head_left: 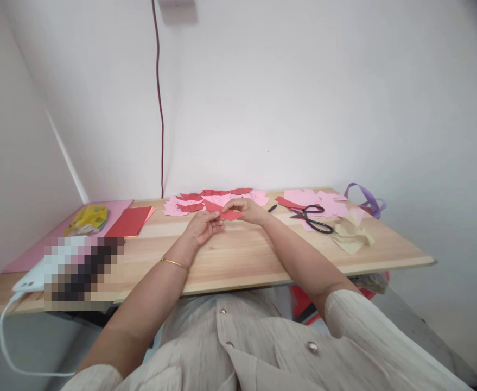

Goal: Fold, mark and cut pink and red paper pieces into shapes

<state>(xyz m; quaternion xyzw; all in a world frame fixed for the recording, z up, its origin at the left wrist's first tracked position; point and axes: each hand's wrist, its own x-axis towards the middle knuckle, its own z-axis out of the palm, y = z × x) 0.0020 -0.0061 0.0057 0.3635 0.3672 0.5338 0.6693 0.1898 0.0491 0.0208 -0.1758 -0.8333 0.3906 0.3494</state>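
Observation:
A small piece of red paper (232, 215) is held up over the middle of the table between both hands. My left hand (207, 225) grips its left side between thumb and fingers, palm turned partly up. From above, my right hand (244, 209) pinches the same piece near its right part. Just behind the hands lie several cut pink paper shapes (173, 206) and red leaf-like paper shapes (190, 207) with jagged edges. Black-handled scissors (317, 220) rest to the right of my right hand, and a dark pen-like object (272, 208) lies nearer to it.
On the left are a stack of red paper (130, 221), a yellow packet (89, 219), a pink sheet (30, 255) and a white device with a cable (30, 277). Pink offcuts (331, 206), crumpled beige paper (350, 236) and purple ribbon (364, 195) lie at right. A wall stands behind the wooden table (238, 266).

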